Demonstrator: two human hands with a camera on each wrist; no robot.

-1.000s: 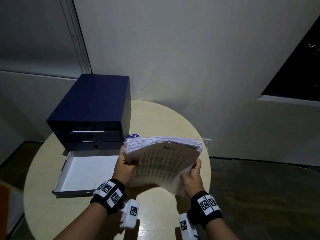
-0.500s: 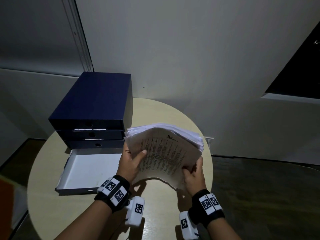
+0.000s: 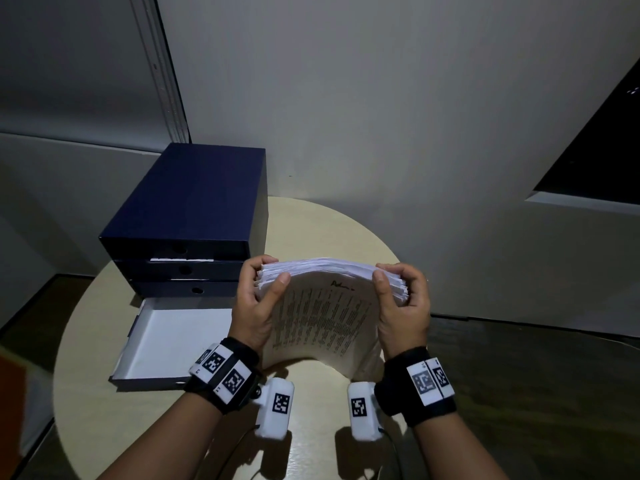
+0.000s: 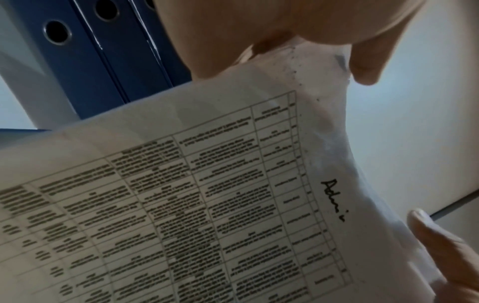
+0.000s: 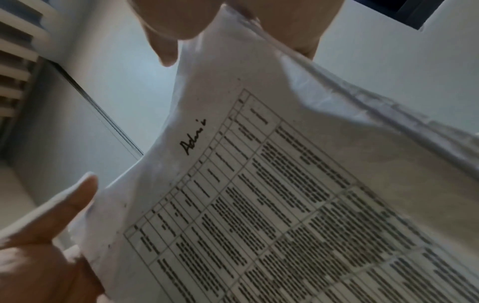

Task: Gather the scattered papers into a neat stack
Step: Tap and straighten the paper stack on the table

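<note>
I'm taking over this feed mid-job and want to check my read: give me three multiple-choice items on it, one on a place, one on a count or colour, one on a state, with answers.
1. Where is the paper stack?
A. in the pulled-out drawer
B. held upright between both hands over the round table
C. on top of the drawer unit

2. What colour is the drawer unit?
A. dark blue
B. red
C. green

3. What state is the bottom drawer in?
A. pushed shut
B. pulled out, white inside showing
C. lifted off the table

Answers:
1 B, the left hand and right hand grip the stack's two sides.
2 A, its top and fronts show dark blue.
3 B, it lies out in front of the unit, with no paper visible in it.
</note>
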